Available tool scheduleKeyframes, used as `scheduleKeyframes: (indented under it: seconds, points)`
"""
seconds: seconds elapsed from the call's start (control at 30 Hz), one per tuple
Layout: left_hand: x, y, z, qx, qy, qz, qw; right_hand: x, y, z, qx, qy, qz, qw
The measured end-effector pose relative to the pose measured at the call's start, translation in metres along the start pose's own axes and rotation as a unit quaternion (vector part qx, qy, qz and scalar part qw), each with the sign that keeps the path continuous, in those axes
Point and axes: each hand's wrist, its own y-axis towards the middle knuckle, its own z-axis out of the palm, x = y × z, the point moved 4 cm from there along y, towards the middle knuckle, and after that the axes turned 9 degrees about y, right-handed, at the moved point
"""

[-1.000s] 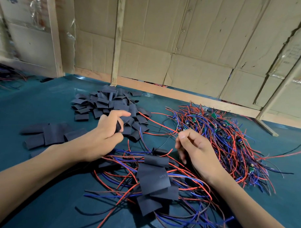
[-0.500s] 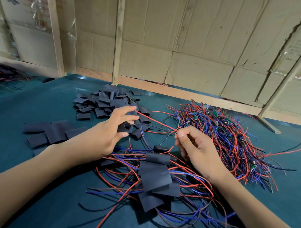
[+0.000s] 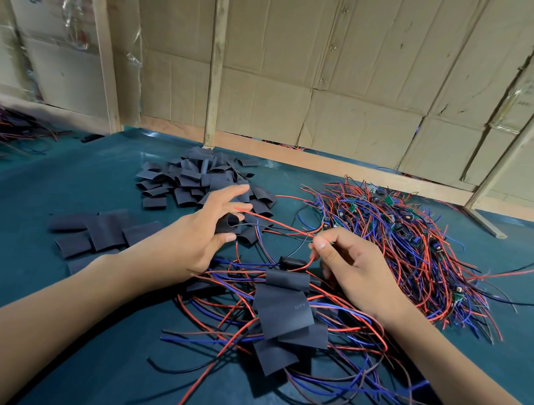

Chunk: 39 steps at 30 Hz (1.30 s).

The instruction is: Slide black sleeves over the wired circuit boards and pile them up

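My left hand [image 3: 204, 233] pinches a black sleeve [image 3: 227, 222] between thumb and fingers, its mouth facing right. Red and black wires [image 3: 277, 225] run from that mouth to my right hand [image 3: 345, 262], which pinches them at the fingertips. Below my hands lies a pile of sleeved boards [image 3: 283, 312] with red and blue leads. A heap of loose black sleeves [image 3: 197, 178] sits behind my left hand. Bare wired circuit boards [image 3: 410, 234] form a tangle at the right.
A few flat black sleeves [image 3: 101, 230] lie at the left on the teal table [image 3: 58, 331]. Cardboard walls with wooden posts [image 3: 214, 67] close off the back. Another wire bundle [image 3: 11, 129] lies at the far left edge.
My left hand has risen and turned the sleeve's mouth toward the right. The right hand has brought the wire ends into it, and the wires now reach the sleeve.
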Motion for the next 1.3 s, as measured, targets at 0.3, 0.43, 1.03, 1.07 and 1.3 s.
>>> scheduleKeyframes:
  seconds: [0.3, 0.43, 1.03, 1.07, 1.3]
  points:
    - [0.002, 0.003, 0.0, 0.0, 0.042, -0.021, 0.999, -0.001, 0.0, -0.002, 0.015, -0.032, -0.019, 0.999]
    - [0.001, 0.004, -0.001, -0.008, 0.063, -0.017, 0.998, -0.001, -0.001, -0.002, 0.017, -0.036, -0.027, 0.999]
    - [0.009, 0.009, 0.005, 0.03, 0.175, 0.034, 0.983, -0.005, 0.0, -0.003, -0.009, -0.014, -0.009, 1.0]
    - [0.008, 0.009, 0.004, 0.028, 0.167, 0.036, 0.985, -0.005, 0.0, -0.003, -0.011, -0.01, -0.007, 1.0]
    - [-0.007, 0.006, -0.003, 0.024, 0.239, 0.083, 0.967, -0.006, -0.001, -0.003, 0.002, -0.015, 0.002, 1.0]
